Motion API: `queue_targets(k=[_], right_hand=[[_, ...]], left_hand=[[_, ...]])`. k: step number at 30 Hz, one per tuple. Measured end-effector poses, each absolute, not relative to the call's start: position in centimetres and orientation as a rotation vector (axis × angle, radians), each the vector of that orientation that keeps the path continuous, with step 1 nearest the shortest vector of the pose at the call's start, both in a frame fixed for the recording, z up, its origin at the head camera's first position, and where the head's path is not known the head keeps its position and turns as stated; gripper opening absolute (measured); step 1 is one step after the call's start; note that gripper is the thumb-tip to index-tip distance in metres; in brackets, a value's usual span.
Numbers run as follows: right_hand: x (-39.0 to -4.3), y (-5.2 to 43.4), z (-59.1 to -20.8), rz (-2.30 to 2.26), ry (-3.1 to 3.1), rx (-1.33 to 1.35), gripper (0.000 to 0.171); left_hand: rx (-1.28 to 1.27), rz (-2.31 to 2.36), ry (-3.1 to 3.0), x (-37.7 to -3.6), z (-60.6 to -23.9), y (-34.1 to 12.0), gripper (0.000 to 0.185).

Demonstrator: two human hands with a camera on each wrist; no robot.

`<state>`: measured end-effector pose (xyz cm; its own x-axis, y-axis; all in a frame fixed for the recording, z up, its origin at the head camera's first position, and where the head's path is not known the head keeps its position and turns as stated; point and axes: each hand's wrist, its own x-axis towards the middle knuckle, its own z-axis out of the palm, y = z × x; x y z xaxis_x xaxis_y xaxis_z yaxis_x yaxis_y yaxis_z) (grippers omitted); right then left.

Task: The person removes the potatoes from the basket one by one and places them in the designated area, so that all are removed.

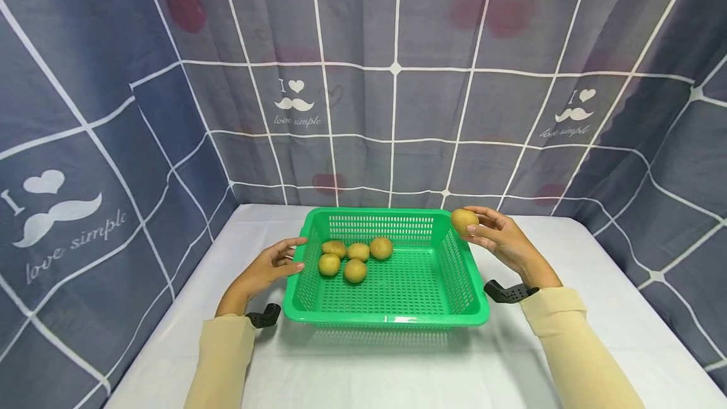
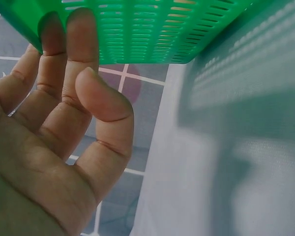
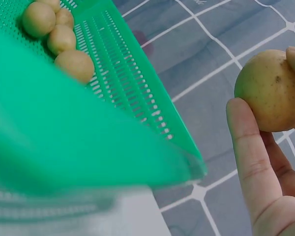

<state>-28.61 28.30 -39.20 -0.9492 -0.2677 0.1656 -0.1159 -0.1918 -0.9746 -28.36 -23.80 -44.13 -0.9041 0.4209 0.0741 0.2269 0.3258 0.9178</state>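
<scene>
- Right hand (image 1: 505, 242): fingertips pinch a potato (image 1: 464, 221), held in the air just over the basket's far-right corner, at rim level. Right wrist view confirms it: fingers (image 3: 248, 147) curled round the potato (image 3: 273, 91), basket rim to its left.
- Left hand (image 1: 272, 264): against the basket's left wall, fingers nearly straight, holding nothing. Left wrist view: fingertips (image 2: 81, 29) touch the green wall near the rim, thumb bent in front of the palm.
- Basket (image 1: 462, 276): green, slotted plastic, flat on the white table (image 1: 352, 365), between the two hands.
- Five potatoes (image 1: 354, 259) inside, clustered on the floor toward the far-left part, touching or nearly touching each other.
- Backdrop: grey checked curtain (image 1: 397, 112) on three sides, "love simple" print.
- Both sleeves beige; a black wrist mount (image 1: 508, 292) on each arm.
</scene>
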Motion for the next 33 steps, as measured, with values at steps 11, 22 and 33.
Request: queue_targets(k=[11, 22, 33], right_hand=[[-28.0, 29.8, -40.0, -2.322, 1.940, -0.403, 0.041], [-27.5, 31.4, -41.6, -2.351, 1.961, -0.327, 0.042], [-27.5, 32.1, -43.9, -2.340, 2.105, -0.153, 0.041]], left_hand=[[0.565, 1.618, 2.423, -28.3, -44.0, -23.9, 0.065], [0.583, 1.624, 2.418, -28.3, -44.0, -23.8, 0.066], [0.544, 1.609, 2.424, -28.4, -44.1, -23.7, 0.066]])
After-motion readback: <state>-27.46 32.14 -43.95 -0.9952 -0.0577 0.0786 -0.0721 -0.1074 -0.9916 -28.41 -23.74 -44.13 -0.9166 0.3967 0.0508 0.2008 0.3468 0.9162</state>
